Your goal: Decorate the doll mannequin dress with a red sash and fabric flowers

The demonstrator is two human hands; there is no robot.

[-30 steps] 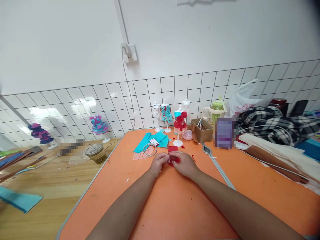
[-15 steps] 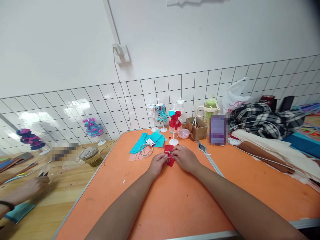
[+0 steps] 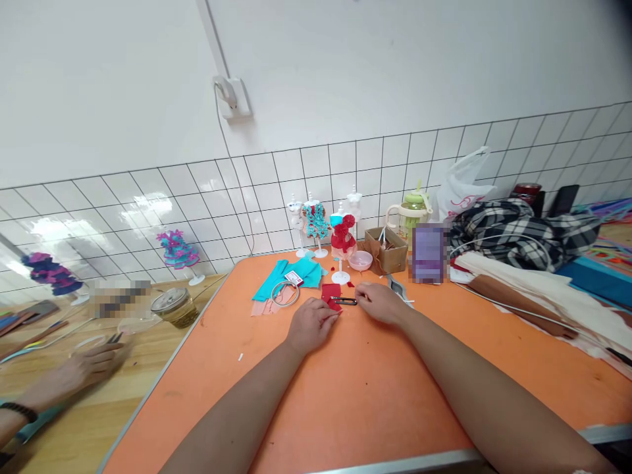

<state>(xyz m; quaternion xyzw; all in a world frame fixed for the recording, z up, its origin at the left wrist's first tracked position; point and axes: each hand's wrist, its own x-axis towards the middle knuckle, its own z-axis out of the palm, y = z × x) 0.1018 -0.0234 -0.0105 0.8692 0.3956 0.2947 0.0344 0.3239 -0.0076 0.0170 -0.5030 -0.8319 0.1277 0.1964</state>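
A small piece of red cloth [image 3: 332, 291] lies between my hands on the orange table. My left hand [image 3: 311, 324] has its fingers pressed together on the lower edge of this cloth. Across the cloth's right side lies a small pair of black thread snips [image 3: 344, 301], pointing left. Close by the right end of the snips is my right hand [image 3: 380, 303], fingers curled inward; what they hold, if anything, is hidden. Beyond them stands a white mini dress form [image 3: 340, 277] dressed in red and turquoise cloth.
Left of my hands are turquoise cloth [image 3: 281, 280] and a round hoop [image 3: 285, 294]. Behind stand more dress forms [image 3: 316, 224], a pink bowl [image 3: 360, 261], a cardboard box [image 3: 394, 250] and grey-handled scissors [image 3: 396, 288]. A co-worker's hand [image 3: 91, 365] moves at the left table.
My hands have moved apart, the right one to the right, away from the red cloth. The thread snips now show plainly between them. The co-worker's hand has shifted right.
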